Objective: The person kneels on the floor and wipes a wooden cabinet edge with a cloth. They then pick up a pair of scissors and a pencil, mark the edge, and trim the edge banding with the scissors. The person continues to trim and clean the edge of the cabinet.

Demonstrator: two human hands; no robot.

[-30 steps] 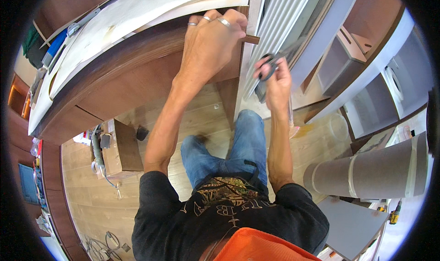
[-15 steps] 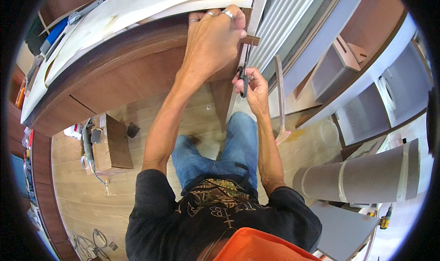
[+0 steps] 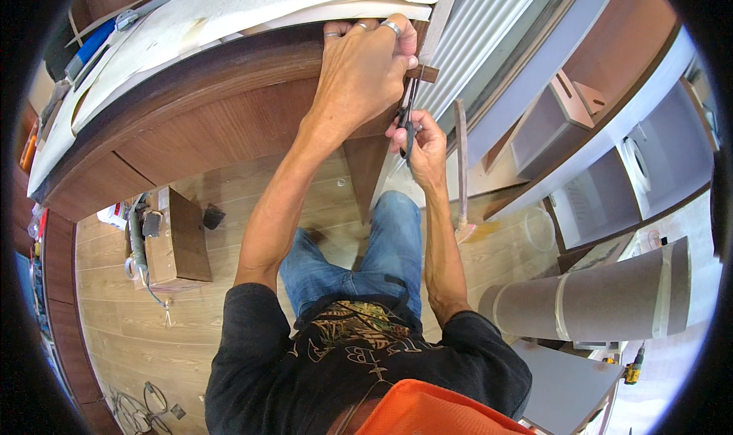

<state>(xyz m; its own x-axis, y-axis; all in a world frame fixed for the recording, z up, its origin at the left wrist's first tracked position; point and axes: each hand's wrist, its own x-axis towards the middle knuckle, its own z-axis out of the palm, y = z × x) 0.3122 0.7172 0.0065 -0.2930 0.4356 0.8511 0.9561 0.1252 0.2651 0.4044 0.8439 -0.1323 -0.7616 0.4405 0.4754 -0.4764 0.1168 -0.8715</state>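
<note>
a pale wooden floor (image 3: pixel 114 324) spreads beneath a brown desk (image 3: pixel 221 95) with a curved front edge, a white sheet (image 3: pixel 179 38) over its top and a ribbed white panel (image 3: pixel 477 46) just past its right end. the brown strip (image 3: pixel 430 74) pokes out beyond the desk's right front corner; we judge it light, thin and fairly stiff, liable to split, best held flat close to that corner. the scissors (image 3: pixel 408 130) look hard and light, to be taken by their black handles. our left hand (image 3: pixel 360 72) bends over the front edge, thumb just beside the strip; we cannot tell whether its fingers pinch the strip or merely press. our right hand (image 3: pixel 424 146) is closed around the handles below, and the blades point up to the strip, one seemingly crossing it.
</note>
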